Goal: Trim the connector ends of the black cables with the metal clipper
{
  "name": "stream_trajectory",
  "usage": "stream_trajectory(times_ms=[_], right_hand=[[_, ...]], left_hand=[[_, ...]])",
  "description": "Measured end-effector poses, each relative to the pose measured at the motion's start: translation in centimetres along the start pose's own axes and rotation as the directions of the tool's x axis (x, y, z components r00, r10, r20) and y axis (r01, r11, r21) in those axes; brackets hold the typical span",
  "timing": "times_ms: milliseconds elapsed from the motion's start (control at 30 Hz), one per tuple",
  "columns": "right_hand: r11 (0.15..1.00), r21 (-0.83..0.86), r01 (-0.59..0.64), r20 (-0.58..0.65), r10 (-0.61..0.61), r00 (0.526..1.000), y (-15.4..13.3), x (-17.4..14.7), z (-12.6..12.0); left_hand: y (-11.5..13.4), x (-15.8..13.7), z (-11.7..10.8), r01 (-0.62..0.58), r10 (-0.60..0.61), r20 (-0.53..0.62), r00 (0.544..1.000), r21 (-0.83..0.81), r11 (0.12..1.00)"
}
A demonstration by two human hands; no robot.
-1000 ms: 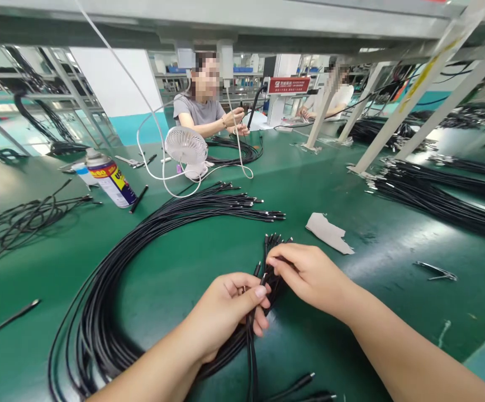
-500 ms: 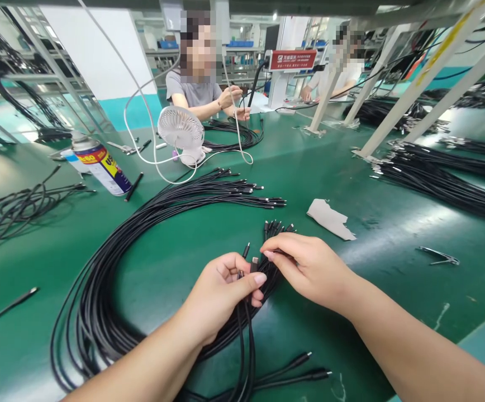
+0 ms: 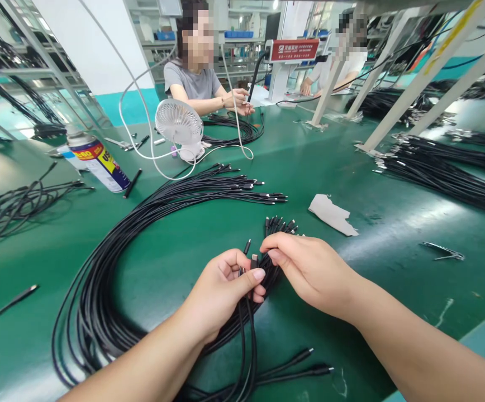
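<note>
Turned face-on since the earlier frame, a USB-type plug (image 3: 254, 261) stands pinched in the left hand (image 3: 228, 287) beside the cable bundle (image 3: 100, 273); the right hand (image 3: 309, 265), fingers nearly closed, hold unclear, covers part of the bundle. Singling-out seems under way, next needing fingertip precision.

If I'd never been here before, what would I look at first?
Probably the big curve of black cables, sweeping across the green table. Right in front, the left hand pinches a cable plug, with the right hand close beside it at one end of the curve. Farther back, a white fan stands to the right of a colourful can.
</note>
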State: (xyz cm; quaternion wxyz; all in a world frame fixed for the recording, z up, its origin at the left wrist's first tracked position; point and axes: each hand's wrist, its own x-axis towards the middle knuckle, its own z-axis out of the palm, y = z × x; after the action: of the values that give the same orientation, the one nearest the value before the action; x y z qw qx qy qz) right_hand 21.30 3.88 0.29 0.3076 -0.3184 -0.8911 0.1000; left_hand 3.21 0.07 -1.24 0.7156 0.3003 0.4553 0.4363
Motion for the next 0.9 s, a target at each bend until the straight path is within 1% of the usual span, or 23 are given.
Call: stream_trajectory(times_ms=[167,400,600,900], right_hand=[[0.989,-0.127,0.081,0.006,-0.081,0.997,-0.3,-0.5,0.6],[0.96,-0.253,0.12,-0.013,-0.127,0.992,-1.1,-0.6,0.8],[0.944,-0.309,0.117,-0.01,-0.126,0.992,-1.2,-0.8,0.9],[0.93,-0.349,0.115,-0.003,-0.124,0.992,-1.2,-0.6,1.1]], left_hand=[[0.0,0.2,0.0,0.001,0.0,0.007,1.0,-0.003,1.0],[0.0,0.1,0.1,-0.006,0.006,-0.003,1.0,0.002,1.0],[-0.1,0.1,0.2,-0.015,0.015,-0.015,1.0,0.016,1.0],[-0.1,0.2,0.3,-0.035,0.038,-0.052,0.998,0.059,0.998]])
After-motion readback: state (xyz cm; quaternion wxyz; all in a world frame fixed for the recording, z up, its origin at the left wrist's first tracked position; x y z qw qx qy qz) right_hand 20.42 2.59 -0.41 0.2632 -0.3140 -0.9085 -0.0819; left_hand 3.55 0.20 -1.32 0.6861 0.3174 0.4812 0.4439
